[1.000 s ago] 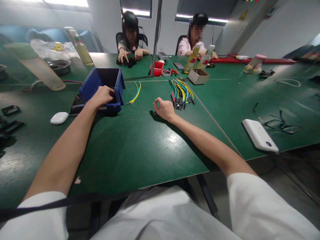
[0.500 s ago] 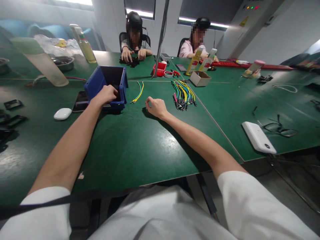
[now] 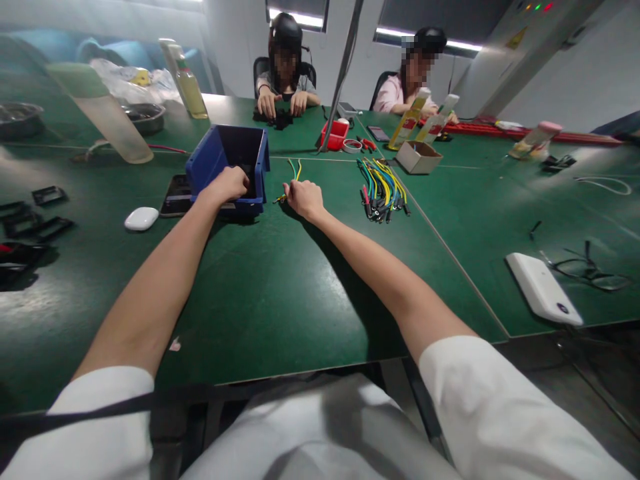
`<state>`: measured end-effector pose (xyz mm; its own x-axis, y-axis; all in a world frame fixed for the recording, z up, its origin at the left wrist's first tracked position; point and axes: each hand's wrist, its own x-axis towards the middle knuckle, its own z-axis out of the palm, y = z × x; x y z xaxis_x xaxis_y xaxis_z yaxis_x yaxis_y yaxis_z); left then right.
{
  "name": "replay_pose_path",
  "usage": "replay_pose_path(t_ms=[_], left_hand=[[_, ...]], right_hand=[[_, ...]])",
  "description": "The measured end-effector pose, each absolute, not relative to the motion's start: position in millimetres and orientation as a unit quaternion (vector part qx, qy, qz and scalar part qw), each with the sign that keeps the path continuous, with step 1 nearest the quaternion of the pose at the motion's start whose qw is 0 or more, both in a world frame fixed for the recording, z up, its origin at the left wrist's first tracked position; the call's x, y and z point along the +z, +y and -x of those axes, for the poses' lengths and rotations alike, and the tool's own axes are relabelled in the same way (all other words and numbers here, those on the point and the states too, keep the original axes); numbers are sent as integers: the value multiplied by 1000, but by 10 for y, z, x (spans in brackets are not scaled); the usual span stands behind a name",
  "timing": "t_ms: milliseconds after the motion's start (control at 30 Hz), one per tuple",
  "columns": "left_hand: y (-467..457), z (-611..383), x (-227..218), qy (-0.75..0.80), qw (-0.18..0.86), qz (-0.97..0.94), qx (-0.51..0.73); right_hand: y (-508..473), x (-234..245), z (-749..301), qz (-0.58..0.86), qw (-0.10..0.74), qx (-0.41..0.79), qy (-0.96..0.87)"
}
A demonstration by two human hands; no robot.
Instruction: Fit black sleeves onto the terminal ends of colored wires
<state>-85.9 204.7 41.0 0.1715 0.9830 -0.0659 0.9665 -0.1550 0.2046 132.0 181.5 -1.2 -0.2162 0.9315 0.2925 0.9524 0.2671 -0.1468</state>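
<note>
My left hand reaches into the front of a blue plastic bin. Its fingers are curled, with the tips hidden inside among dark contents. Just right of the bin, my right hand is closed over a few yellow and green wires lying on the table, its fingertips at them. The hand covers the middle of these wires; their upper ends and a lug end still show. Further right lies a bundle of yellow, green and blue wires with black sleeves and ring lugs.
Left of the bin are a phone, a white case and black frames. A small carton, a red box and a pole stand beyond. Right lie a white power bank and glasses. Two people sit opposite.
My right hand has moved forward and left onto the small group of wires. My left hand stays in the bin. The whole view has shifted slightly.
</note>
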Motion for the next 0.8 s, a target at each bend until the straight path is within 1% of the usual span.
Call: replay_pose_path(t_ms=[267,600,733,800], left_hand=[[2039,858,405,643,100,-759,30],[2052,861,394,636,91,-766,24],[2040,855,404,638,86,-765,25],[2031,844,412,638,85,-764,27]], right_hand=[[2048,-9,-1198,644,165,38,-746],[2312,23,-1225,659,125,100,-735],[2388,19,-1278,663,151,127,-722],[2424,17,-1309,662,164,167,-712]])
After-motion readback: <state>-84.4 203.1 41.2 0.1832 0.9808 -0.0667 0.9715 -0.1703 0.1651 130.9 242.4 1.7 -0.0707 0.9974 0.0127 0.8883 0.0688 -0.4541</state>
